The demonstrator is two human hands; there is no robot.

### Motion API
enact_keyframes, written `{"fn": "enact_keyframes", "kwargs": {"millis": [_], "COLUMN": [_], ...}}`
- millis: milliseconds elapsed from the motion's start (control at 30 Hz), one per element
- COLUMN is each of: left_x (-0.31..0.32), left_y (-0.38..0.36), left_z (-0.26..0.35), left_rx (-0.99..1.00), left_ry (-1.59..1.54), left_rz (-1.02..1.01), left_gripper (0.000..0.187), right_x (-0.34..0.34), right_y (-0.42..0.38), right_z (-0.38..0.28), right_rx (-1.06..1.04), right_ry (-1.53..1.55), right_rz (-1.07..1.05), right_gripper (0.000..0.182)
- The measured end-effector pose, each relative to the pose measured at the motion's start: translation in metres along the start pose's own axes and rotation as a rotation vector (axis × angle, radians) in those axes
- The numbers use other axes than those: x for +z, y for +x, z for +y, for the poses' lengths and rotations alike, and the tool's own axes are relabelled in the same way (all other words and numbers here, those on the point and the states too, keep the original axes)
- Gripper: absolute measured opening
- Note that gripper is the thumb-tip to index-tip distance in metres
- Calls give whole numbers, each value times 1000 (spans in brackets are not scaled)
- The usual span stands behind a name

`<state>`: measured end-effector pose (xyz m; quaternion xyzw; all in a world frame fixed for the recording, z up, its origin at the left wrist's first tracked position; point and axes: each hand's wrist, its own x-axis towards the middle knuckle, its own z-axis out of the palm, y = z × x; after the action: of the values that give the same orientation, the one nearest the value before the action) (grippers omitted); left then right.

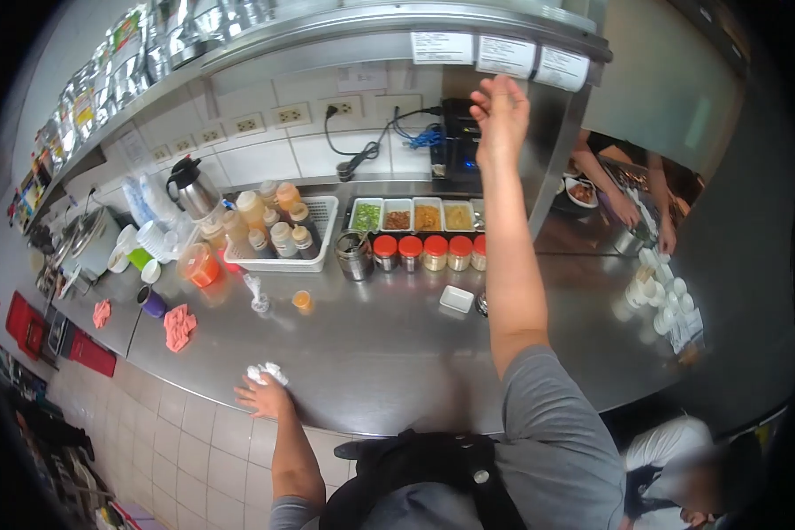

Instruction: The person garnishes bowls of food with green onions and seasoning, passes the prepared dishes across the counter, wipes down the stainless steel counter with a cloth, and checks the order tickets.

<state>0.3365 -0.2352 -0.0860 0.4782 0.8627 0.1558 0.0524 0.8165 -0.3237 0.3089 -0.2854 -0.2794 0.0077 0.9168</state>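
My right hand [502, 113] is raised, fingers loosely curved and apart. Its fingertips are right at the lower edge of the middle printed paper slip [504, 56] on the steel shelf rail. A left slip [442, 47] and a right slip [562, 68] hang on either side of it. Low on the steel counter [371, 353], near its front edge, lies my left hand [261, 397] with fingers spread. A crumpled white tissue or wrapper [267, 373] sits at those fingertips.
A white basket [325, 231] holds squeeze bottles. Topping trays [427, 215] stand behind red-lidded jars [435, 253]. A small white dish [456, 299], sauce cup [302, 300] and pink cloth [179, 327] lie on the counter. At right, another person's hands [625, 210] work near white cups [658, 291].
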Motion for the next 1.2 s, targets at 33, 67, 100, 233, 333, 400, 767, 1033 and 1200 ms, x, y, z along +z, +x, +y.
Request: {"fn": "enact_keyframes", "kwargs": {"millis": [33,67,100,233,333,400,767,1033,1200], "left_x": [-1,-2,-2,5,4,8,13,21,28], "left_y": [-1,-1,-1,2,2,5,5,10,13], "left_z": [0,1,1,-1,-3,-3,-4,-8,-14], "left_rx": [-8,-19,-20,-7,-14,-13,0,1,43], "left_ry": [2,3,16,33,41,44,58,93,87], "left_rz": [-1,-2,3,18,18,3,26,40,46], "left_gripper": [60,60,60,60,60,60,60,61,61], "right_x": [-9,-19,-31,-104,-182,-222,-292,-268,-256], "right_y": [-8,-19,-35,-111,-148,-157,-259,-290,-248], "right_z": [4,9,14,38,53,46,89,84,15], "right_rx": [6,14,54,386,448,447,-23,151,72], "right_ry": [-50,-100,-168,-465,-970,-1361,-1687,-1717,-1612], "right_rz": [-24,-50,-99,-448,-706,-666,-731,-636,-262], "right_gripper": [42,41,35,13,20,20,18,17,21]}}
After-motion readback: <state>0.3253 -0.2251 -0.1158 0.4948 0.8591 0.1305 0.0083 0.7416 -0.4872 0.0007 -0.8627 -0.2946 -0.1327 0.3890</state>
